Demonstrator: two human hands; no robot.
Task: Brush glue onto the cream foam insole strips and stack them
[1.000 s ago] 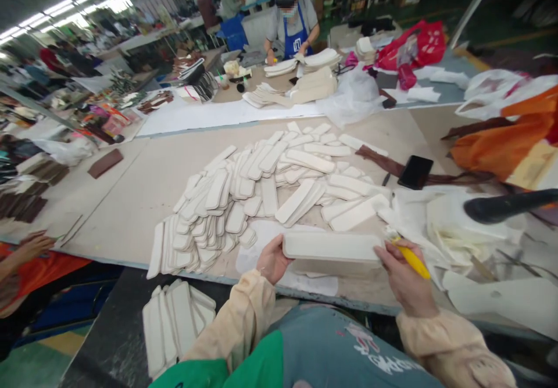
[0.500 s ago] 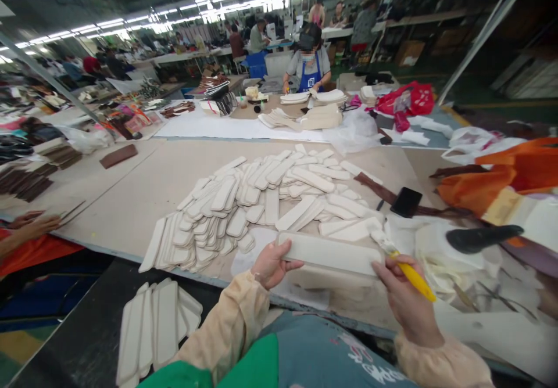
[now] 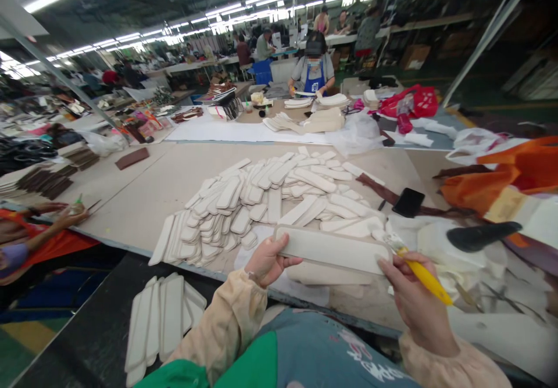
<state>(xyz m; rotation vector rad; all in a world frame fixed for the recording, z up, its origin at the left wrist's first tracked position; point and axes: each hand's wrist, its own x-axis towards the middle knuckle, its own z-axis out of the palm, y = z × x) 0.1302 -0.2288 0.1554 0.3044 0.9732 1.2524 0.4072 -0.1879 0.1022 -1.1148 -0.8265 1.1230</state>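
A long off-white strip with rounded corners (image 3: 331,251) is stretched between my two hands above the table. My left hand (image 3: 267,260) is closed on its left end, thumb on top and fingers beneath. At its right end, my right hand (image 3: 416,292) pinches the corner and also holds a brush with a yellow handle (image 3: 429,280), its bristle end pointing up and left. Just beyond lies a big heap of similar off-white strips (image 3: 244,196). A flat cream piece (image 3: 335,273) lies on the table under the held strip.
More strips (image 3: 163,318) lie on a black surface at lower left. To the right are a phone (image 3: 408,202), a black-handled tool (image 3: 483,237), scissors (image 3: 510,301) and an orange cloth (image 3: 505,173). A co-worker's hands (image 3: 72,211) work at far left; another person (image 3: 314,71) sits opposite.
The view has shifted slightly, so the scene sits further right. Both hands keep hold of the strip, which has hardly moved. The co-worker's hands at left show more fully.
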